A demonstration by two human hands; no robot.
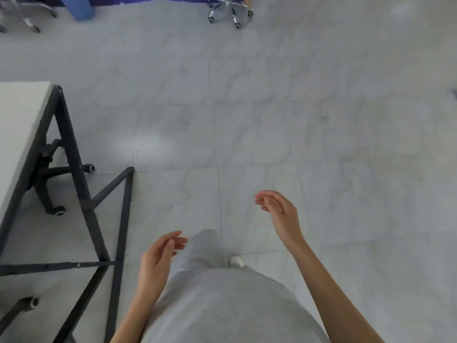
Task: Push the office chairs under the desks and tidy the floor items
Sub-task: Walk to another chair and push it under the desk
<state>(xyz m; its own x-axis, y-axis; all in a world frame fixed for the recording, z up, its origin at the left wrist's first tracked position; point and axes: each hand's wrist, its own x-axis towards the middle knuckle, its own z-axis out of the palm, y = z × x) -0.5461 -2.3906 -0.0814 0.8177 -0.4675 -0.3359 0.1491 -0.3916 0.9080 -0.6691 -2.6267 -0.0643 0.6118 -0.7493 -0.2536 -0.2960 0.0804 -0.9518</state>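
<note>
A black chair base (53, 179) already sits tucked beneath the surface (19, 125) at left, while the left hand (158, 256) and right hand (277, 206) hang relaxed and empty, probably between chairs, with a chrome chair base (230, 11) waiting far ahead.

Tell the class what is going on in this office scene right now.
A person in grey clothing is walking across the tiled floor with both hands empty: the left hand and right hand hang loosely open, touching nothing. To their left, a black chair base already sits under the white desk. Ahead, a chrome chair base stands out on the open floor, and another chrome base shows at the far left.
</note>
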